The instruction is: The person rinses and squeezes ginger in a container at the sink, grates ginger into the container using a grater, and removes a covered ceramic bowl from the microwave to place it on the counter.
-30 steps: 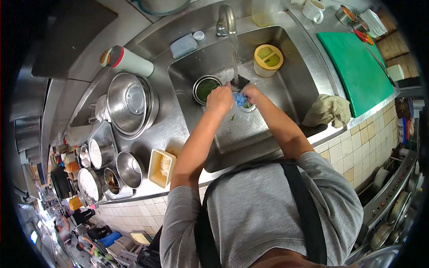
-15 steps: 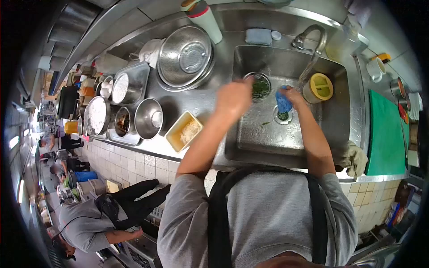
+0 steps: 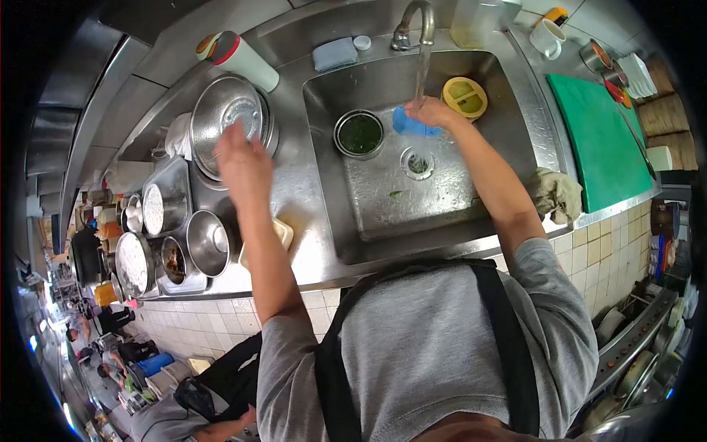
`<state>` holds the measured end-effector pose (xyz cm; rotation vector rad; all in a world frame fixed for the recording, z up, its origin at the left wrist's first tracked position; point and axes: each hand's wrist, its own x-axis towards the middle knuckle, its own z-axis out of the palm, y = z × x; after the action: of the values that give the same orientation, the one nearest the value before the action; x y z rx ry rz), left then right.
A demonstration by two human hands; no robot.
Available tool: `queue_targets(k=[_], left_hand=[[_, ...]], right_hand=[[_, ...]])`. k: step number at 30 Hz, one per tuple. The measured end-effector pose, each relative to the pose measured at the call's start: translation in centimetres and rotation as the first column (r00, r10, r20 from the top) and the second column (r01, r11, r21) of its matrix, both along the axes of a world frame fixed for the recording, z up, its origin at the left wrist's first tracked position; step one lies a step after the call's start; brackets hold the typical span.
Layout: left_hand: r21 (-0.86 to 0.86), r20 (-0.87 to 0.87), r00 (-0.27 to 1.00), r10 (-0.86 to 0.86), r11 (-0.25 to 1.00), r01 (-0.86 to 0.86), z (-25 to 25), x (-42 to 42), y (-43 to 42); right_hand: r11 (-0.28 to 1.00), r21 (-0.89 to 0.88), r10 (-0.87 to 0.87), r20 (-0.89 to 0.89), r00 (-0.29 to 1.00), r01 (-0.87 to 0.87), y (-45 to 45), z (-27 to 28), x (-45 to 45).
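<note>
My left hand [image 3: 243, 162] is raised over the counter beside the stacked metal bowls [image 3: 210, 136]. Its fingers look apart, slightly blurred, with nothing visible in them. Under the running tap [image 3: 417, 26], my right hand [image 3: 433, 112] grips a blue cloth-like piece [image 3: 409, 124] in the sink [image 3: 456, 210]. A round metal container [image 3: 359, 134] of dark green contents sits left of the cloth. Below the cloth is the drain [image 3: 417, 163], with green bits in it. A yellow-lidded tub [image 3: 465, 98] stands near the sink's back right.
Left on the counter are a white bottle [image 3: 249, 62], a metal bowl [image 3: 209, 243] and a pale tub [image 3: 283, 233], partly behind my forearm. To the right lie a crumpled cloth [image 3: 557, 195] and green board [image 3: 600, 140]. Another person [image 3: 180, 412] is at lower left.
My left hand has moved out of the sink to the left, and the dark mesh piece seen earlier no longer shows. My right hand has brought the blue piece under the water. The view has shifted.
</note>
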<state>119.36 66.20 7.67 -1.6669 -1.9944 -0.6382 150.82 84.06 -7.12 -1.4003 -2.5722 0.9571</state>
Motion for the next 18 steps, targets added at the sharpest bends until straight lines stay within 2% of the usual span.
queue_targets(k=[1, 2, 3, 4, 5, 6, 7, 8, 9, 10, 11, 13, 14, 15, 16, 17, 18], left_hand=[[0.08, 0.178, 0.966, -0.187, 0.981, 0.175, -1.0, 1.7, 1.1], [-0.015, 0.484, 0.849, -0.211, 0.968, 0.249, -1.9, 4.1, 2.1], [-0.081, 0.741, 0.648, -0.177, 0.934, 0.347, -3.1, 6.4, 3.2], [-0.082, 0.952, 0.295, -0.079, 0.865, 0.495, -6.7, 7.5, 5.0], [-0.129, 0.992, 0.073, 0.107, 0.863, 0.488, -9.7, 9.5, 6.4], [-0.178, 0.946, -0.153, 0.286, 0.851, 0.494, -11.9, 11.7, 7.4], [-0.155, 0.841, -0.386, 0.38, 0.851, 0.501, -13.1, 13.5, 8.1], [-0.133, 0.671, -0.587, 0.452, 0.853, 0.505, -13.8, 15.2, 8.6], [-0.056, 0.593, -0.685, 0.423, 0.871, 0.489, -13.5, 16.8, 8.8], [0.015, 0.501, -0.771, 0.394, 0.886, 0.463, -12.8, 18.2, 8.6], [0.079, 0.4, -0.841, 0.366, 0.9, 0.429, -12.5, 19.2, 8.7], [0.105, 0.4, -0.845, 0.354, 0.899, 0.426, -14.6, 20.0, 9.4], [0.119, 0.399, -0.85, 0.345, 0.899, 0.421, -17.0, 20.3, 10.0], [0.426, 0.369, -0.882, 0.294, 0.79, 0.441, -20.9, 20.2, 11.0], [0.691, 0.303, -0.917, 0.259, 0.603, 0.399, -24.7, 20.1, 12.0], [0.456, 0.544, -0.806, 0.233, 0.725, 0.517, -22.5, 20.5, 11.4], [0.37, 0.688, -0.712, 0.14, 0.776, 0.51, -22.0, 20.9, 10.8]], right_hand=[[0.999, -0.015, -0.032, -0.022, 0.999, 0.032, -0.3, 1.0, 0.2], [0.996, -0.07, -0.053, -0.099, 0.994, 0.046, -0.3, 1.7, 0.3], [0.991, -0.125, -0.078, -0.174, 0.982, 0.057, -0.2, 2.2, 0.6], [0.982, -0.181, -0.107, -0.248, 0.963, 0.063, -0.2, 2.9, 0.8], [0.956, -0.288, -0.18, -0.408, 0.895, 0.06, -0.7, 4.1, 1.0], [0.921, -0.389, -0.263, -0.546, 0.796, 0.037, -1.5, 5.8, 1.3], [0.878, -0.479, -0.353, -0.654, 0.669, -0.004, -1.9, 6.7, 1.6], [0.853, -0.51, -0.472, -0.671, 0.571, 0.106, -1.9, 5.4, 1.8], [0.814, -0.543, -0.572, -0.68, 0.459, 0.209, -1.8, 3.1, 1.9], [0.757, -0.58, -0.653, -0.681, 0.331, 0.302, -2.0, 2.9, 1.9], [0.713, -0.577, -0.7, -0.56, 0.443, 0.398, -3.1, 2.3, 1.7], [0.887, -0.055, -0.421, -0.503, 0.755, 0.458, -7.1, 2.3, -0.2], [0.888, 0.138, -0.285, -0.585, 0.759, 0.439, -9.3, 3.3, -1.9], [0.847, 0.323, -0.135, -0.636, 0.759, 0.422, -11.1, 4.6, -3.4], [0.832, 0.4, -0.084, -0.594, 0.8, 0.384, -12.3, 5.4, -4.0], [0.811, 0.474, -0.035, -0.547, 0.836, 0.344, -13.2, 6.1, -4.4], [0.784, 0.543, 0.013, -0.497, 0.868, 0.3, -13.6, 6.4, -4.6]])
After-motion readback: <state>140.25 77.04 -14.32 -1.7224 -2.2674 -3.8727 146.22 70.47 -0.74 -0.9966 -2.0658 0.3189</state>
